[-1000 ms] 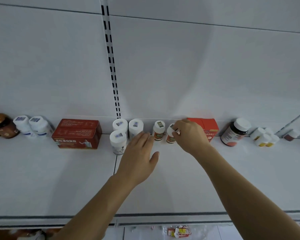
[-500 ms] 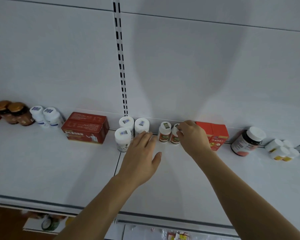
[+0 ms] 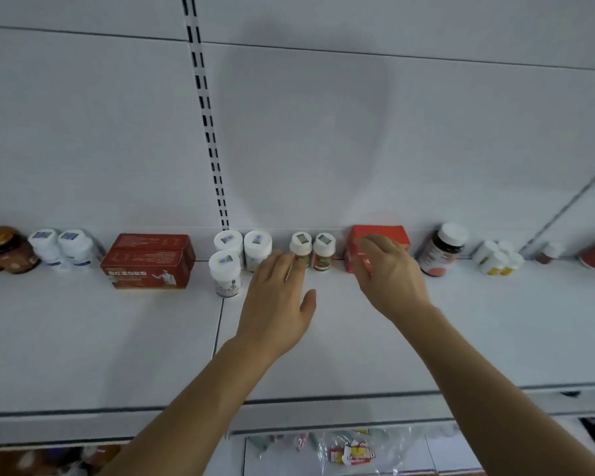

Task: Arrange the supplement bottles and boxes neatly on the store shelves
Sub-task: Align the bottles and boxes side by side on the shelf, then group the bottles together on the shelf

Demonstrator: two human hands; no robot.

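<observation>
While both arms reach over the white shelf (image 3: 323,355), neither hand has a firm hold on anything. The left hand (image 3: 275,304) lies flat and relaxed, palm down, fingers straight and slightly spread; its fingertips reach the foot of the left one of two small bottles (image 3: 301,250) with white caps and red-orange labels, though actual contact cannot be made out. The second small bottle (image 3: 323,252) stands just beside the first, in the gap between the two hands. The right hand (image 3: 389,273) hovers over the front of a bright red box (image 3: 389,233) set against the back wall, fingers loosely bent and blurred, covering the box's lower front; whether they touch it cannot be told. Left of the hands stand three white jars (image 3: 236,255) in a tight cluster, then a dark red box (image 3: 148,261), two more white bottles (image 3: 61,247) and brown jars (image 3: 4,249) at the far left. Right of the red box stands a dark bottle (image 3: 442,250) with a white cap, then a group of small white bottles (image 3: 497,257).
</observation>
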